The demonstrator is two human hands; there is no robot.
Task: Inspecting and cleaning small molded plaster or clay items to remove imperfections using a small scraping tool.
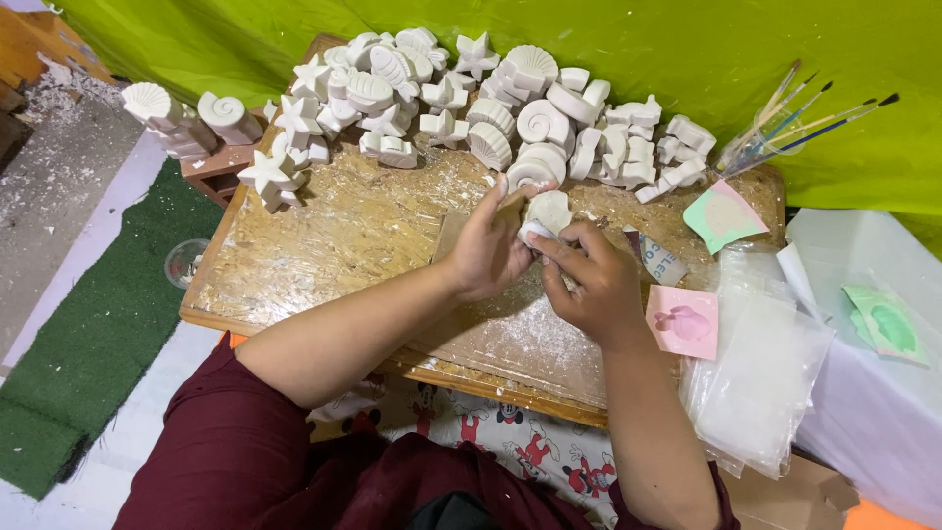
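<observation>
1. Both hands are closed on one white plaster shell cast (546, 212), held just above the counter (324, 236), in front of the big pile of casts (471, 98).
2. Left hand (488, 250) pinches its side; right hand (593, 280) grips the near edge.
3. Looks light, stiff and chalky, probably chips easily, so I'd hold the thick body, not the thin ridges.

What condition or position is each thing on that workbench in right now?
Left hand: gripping the shell cast.
Right hand: fingers pinching the cast.
Shell cast: held above the board.
Plaster casts: piled at the board's far edge.
Brushes: standing in a clear holder.
Pink mould: lying flat.
</observation>
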